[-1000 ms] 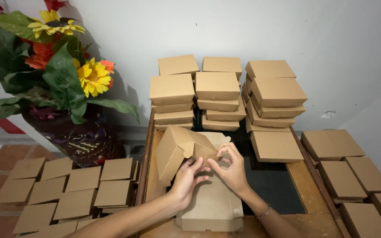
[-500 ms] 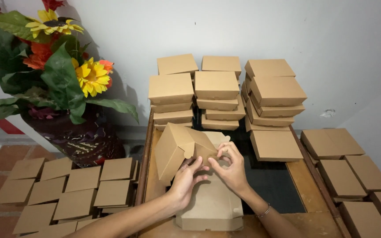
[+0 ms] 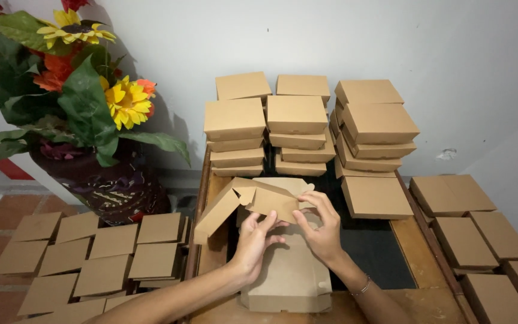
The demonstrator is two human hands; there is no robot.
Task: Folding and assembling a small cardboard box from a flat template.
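Note:
A partly folded brown cardboard box (image 3: pixel 253 201) is held up over a small wooden table (image 3: pixel 418 252). My left hand (image 3: pixel 253 240) pinches the lower edge of its raised flap near the middle. My right hand (image 3: pixel 322 228) grips the same flap from the right, fingers curled over the top edge. The box's side panel angles down to the left. Under both hands lies a stack of flat unfolded box blanks (image 3: pixel 289 279).
Stacks of finished closed boxes (image 3: pixel 298 114) fill the table's far end. More closed boxes (image 3: pixel 451 195) sit at right. Flat closed boxes (image 3: pixel 115 240) cover the tiled floor at left. A dark pot of artificial sunflowers (image 3: pixel 112 186) stands against the wall.
The box flap has been pressed lower and flatter between my hands. Both hands shifted slightly along the flap; everything else stayed put.

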